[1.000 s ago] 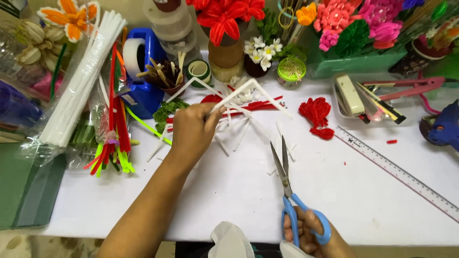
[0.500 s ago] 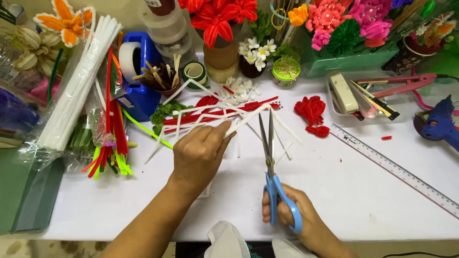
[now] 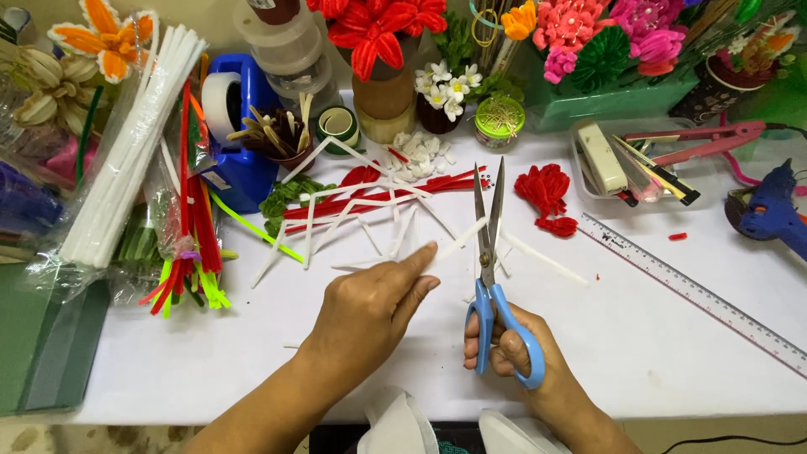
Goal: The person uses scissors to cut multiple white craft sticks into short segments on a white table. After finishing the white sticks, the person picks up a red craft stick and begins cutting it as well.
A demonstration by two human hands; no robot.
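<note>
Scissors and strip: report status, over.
Right hand grips blue scissors, blades nearly closed. Left hand pinches white strip against the blades. Cut strips scattered behind.

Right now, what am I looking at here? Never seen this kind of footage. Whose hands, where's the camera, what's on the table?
There is no machine here: one person works with two bare hands. The single picture comes from a camera worn on that person's head, looking down over a white tabletop.

The right hand holds blue-handled scissors, blades pointing away and slightly parted. The left hand pinches a thin white strip that runs up to the blades.

More white strips and red strips lie scattered just beyond the hands. A small pile of red fuzzy pieces and a clear ruler lie to the right. At the left is a clear bag of long white sticks. Along the back stand craft flowers in pots, a blue tape dispenser and, far right, a blue glue gun.
</note>
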